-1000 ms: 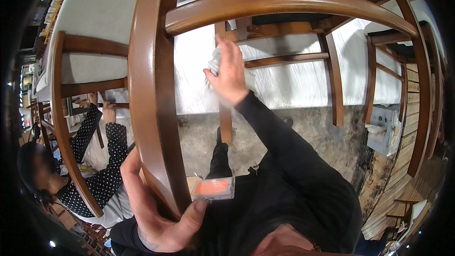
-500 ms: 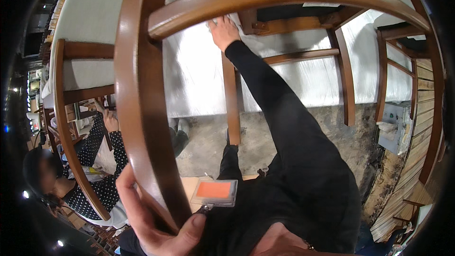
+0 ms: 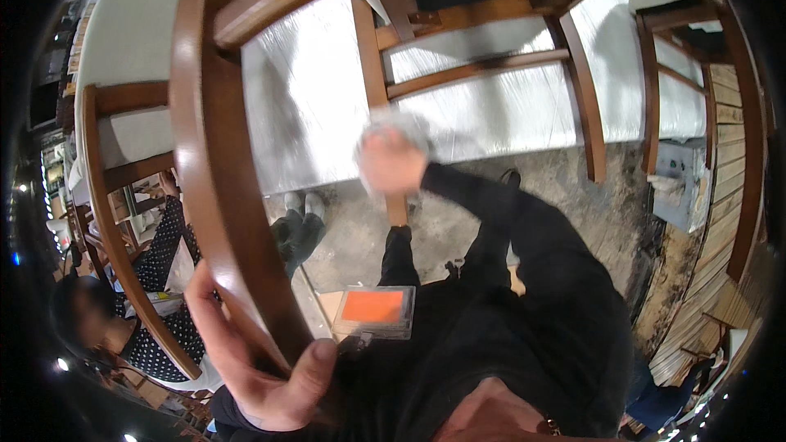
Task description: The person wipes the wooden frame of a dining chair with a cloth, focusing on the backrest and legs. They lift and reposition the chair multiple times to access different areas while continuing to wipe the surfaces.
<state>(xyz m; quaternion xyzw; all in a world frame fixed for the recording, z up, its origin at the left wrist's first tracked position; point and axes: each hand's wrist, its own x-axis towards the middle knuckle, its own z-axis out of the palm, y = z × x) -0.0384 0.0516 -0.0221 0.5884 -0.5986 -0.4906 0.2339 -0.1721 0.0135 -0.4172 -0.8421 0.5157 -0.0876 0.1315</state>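
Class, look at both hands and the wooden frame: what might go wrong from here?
The left hand holds the wooden frame near one end, so the frame might tip if that hold slips.
The badge appears close to that end and could snag on or scratch it.
The right hand, blurred, is with a pale wad near a crossbar and might knock it.

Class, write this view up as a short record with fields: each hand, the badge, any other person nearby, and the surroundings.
Left hand: curled around a thick brown wooden post
Right hand: motion-blurred, holding a whitish wad over a wooden leg; contact unclear
Badge: orange insert, clear holder, before the person's dark top
Other person: polka-dot sleeve, at left
Surroundings: white covering behind the leg; grey box at right
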